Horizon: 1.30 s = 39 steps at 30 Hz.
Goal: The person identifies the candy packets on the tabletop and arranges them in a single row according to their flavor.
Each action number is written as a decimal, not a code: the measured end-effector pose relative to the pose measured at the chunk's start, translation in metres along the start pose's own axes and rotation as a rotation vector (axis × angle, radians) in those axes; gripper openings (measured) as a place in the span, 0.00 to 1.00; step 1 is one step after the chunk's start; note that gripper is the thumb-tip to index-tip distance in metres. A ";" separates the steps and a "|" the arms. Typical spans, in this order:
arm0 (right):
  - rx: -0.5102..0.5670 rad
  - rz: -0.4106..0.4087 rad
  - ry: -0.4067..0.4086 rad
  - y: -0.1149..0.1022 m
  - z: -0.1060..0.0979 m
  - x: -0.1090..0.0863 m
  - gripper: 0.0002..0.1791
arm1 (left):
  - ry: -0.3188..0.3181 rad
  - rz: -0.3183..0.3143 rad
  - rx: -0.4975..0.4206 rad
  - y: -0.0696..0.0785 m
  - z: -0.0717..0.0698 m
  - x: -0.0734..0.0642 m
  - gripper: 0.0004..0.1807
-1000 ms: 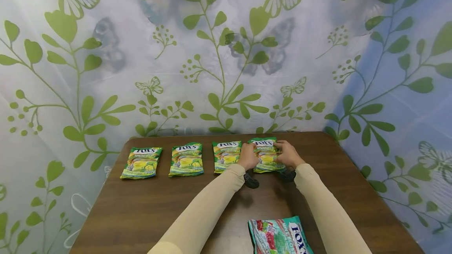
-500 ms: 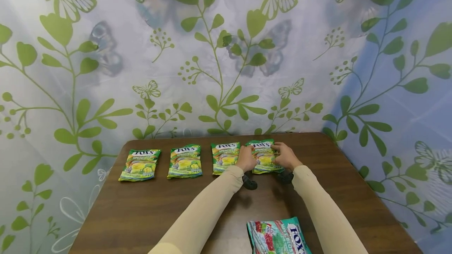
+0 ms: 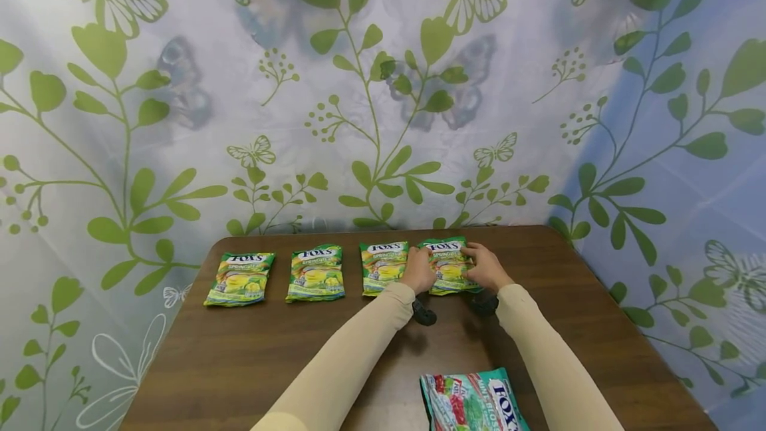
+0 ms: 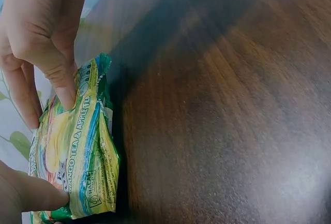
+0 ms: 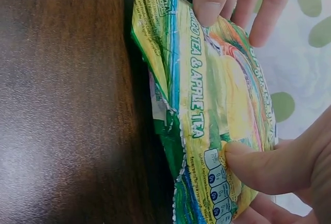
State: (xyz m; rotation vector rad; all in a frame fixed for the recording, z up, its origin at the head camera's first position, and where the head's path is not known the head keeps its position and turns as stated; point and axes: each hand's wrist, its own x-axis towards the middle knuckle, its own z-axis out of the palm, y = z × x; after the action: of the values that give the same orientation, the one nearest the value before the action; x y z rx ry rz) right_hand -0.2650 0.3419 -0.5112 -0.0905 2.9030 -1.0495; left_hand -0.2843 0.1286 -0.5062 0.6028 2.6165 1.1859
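Observation:
At the right end of a row of green-and-yellow FOX'S candy bags, both hands hold the last candy bag (image 3: 447,270) by its sides. My left hand (image 3: 420,271) pinches the left edge, its thumb (image 4: 44,195) lying on the printed front. On the opposite edge my right hand (image 3: 487,267) grips, with the thumb (image 5: 269,169) pressing the front and other fingers tucked behind. The bag's lower seam (image 5: 178,131) sits close over the brown wood in the right wrist view. Close to the left hand's knuckles is the neighbouring candy bag (image 3: 383,270).
Two more matching bags, a middle one (image 3: 315,275) and a far-left one (image 3: 241,279), continue the row. A teal-and-red FOX'S bag (image 3: 473,398) lies near the front, between the forearms. Behind the brown table (image 3: 269,364) hangs a leaf-and-butterfly curtain (image 3: 371,85).
Both hands stay on the rightmost candy bag, which has shifted very slightly left relative to its neighbour since a second ago. The head view has moved a little.

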 end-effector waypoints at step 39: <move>-0.020 -0.016 0.139 -0.020 0.006 -0.110 0.36 | -0.109 0.315 -0.113 -0.019 -0.042 -0.091 0.28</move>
State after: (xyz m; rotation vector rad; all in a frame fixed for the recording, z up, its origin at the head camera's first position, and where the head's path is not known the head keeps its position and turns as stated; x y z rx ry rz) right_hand -0.1544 0.3308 -0.4993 -0.0440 3.0413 -1.0706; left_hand -0.2230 0.0489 -0.4918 1.0539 2.4057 1.3331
